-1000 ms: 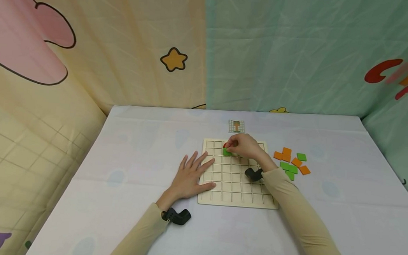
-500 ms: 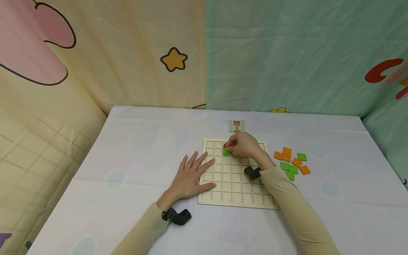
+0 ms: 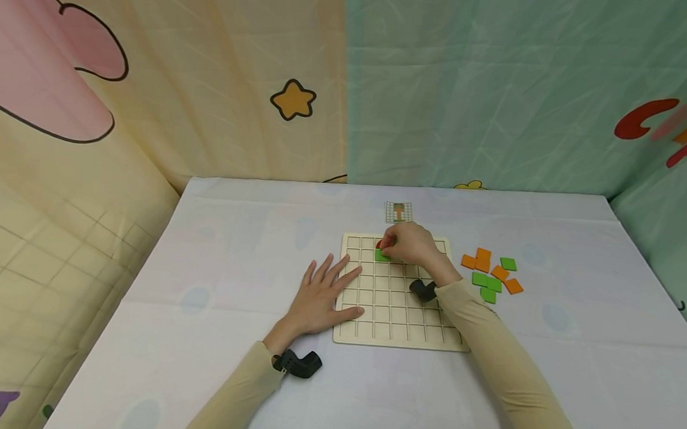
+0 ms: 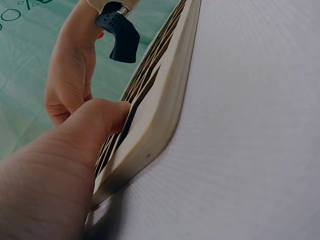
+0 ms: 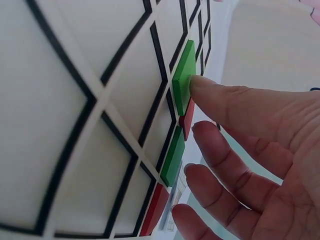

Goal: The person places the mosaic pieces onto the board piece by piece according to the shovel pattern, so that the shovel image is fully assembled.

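Note:
A pale square board [image 3: 380, 333] with a raised grid lies on the table. My left hand [image 3: 316, 300] rests on its left edge, fingers spread and straight; the left wrist view shows the thumb over the rim. My right hand [image 3: 410, 245] is over the board's far rows, its thumb and index finger at a square green tile [image 3: 381, 256]. In the right wrist view the thumb [image 5: 215, 92] meets the face of that green tile [image 5: 184, 82], and the other fingers are curled. Beside it sit a red tile [image 5: 186, 120], another green tile [image 5: 173, 156] and another red tile [image 5: 156, 207].
Loose orange tiles [image 3: 482, 259] and green tiles [image 3: 508, 264], several in all, lie right of the board. A small card [image 3: 399, 212] with a grid picture lies beyond the far edge. Patterned cloth [image 3: 475, 85] hangs behind the white table [image 3: 248, 235].
My right wrist has shifted very slightly left, its fingers staying at the same green tile. The left hand has kept still on the board.

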`<state>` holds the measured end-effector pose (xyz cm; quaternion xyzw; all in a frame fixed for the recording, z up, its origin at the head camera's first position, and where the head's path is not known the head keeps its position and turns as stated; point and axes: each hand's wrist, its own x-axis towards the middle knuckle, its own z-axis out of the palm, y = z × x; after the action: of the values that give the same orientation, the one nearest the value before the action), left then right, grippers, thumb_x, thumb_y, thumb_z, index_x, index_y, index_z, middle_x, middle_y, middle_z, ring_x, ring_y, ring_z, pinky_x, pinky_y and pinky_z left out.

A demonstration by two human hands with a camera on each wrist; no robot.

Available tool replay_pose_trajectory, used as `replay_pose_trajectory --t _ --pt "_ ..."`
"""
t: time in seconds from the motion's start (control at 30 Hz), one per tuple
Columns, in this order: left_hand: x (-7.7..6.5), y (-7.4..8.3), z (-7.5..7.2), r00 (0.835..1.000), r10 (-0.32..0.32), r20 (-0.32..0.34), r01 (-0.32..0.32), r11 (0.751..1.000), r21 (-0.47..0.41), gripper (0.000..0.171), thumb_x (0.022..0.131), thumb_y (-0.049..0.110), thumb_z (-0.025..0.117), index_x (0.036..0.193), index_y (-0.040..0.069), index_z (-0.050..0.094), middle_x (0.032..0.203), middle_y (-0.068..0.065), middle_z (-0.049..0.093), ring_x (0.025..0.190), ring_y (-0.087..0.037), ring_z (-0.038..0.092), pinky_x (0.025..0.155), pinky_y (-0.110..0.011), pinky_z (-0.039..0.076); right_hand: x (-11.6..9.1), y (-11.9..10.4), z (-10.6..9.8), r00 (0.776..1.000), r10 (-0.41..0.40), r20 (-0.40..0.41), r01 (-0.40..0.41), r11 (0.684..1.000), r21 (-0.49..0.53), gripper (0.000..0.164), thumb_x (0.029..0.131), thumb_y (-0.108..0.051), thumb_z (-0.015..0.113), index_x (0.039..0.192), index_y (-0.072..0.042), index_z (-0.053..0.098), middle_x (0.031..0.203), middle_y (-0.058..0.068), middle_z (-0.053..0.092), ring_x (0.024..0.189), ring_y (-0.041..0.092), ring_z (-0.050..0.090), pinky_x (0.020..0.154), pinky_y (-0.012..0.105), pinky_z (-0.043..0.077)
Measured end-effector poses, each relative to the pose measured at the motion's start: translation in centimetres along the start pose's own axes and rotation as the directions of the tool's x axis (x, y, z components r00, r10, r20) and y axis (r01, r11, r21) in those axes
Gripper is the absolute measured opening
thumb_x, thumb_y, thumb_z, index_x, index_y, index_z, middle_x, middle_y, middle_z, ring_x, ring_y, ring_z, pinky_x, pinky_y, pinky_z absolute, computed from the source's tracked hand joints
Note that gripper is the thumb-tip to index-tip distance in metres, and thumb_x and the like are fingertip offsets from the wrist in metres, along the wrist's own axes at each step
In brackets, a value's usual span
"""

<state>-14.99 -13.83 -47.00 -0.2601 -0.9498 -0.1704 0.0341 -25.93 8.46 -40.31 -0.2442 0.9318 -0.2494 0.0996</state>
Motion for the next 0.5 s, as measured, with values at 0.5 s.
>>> replay_pose_trajectory --t 0.5 --pt "0.1 0.0 0.0 0.999 -0.020 0.032 0.019 1.000 0.014 0.077 0.088 0.063 0.048 0.151 0.026 0.027 0.158 -0.003 0.013 0.143 -0.031 0.003 0.110 -0.052 -0.003 -1.6 1.2 -0.6 0.999 0.010 -0.039 -0.007 0.998 0.067 0.013 0.085 -0.025 0.073 0.086 -0.012 0.070 0.076 -0.003 0.063 0.066 0.016 0.054 0.063 0.035 0.045"
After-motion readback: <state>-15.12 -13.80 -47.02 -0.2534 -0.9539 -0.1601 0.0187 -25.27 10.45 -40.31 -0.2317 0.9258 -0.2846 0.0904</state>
